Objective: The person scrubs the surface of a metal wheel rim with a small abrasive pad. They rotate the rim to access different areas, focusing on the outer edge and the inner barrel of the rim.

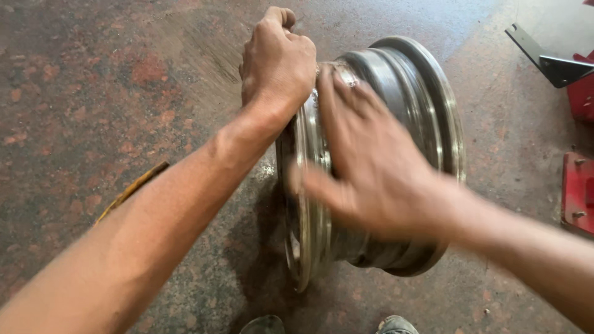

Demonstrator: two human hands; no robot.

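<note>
Upright, a worn grey steel rim.

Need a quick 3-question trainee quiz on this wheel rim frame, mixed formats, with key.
1. True or false: the steel wheel rim lies flat on the floor.
2. Which hand grips the rim's upper edge? A) left hand B) right hand C) neither
3. Fill in: the red equipment sits at the ____ edge of the head view.

Key: 1. False, it stands on edge. 2. A; the right hand is blurred, spread over the rim's barrel. 3. right.
</note>
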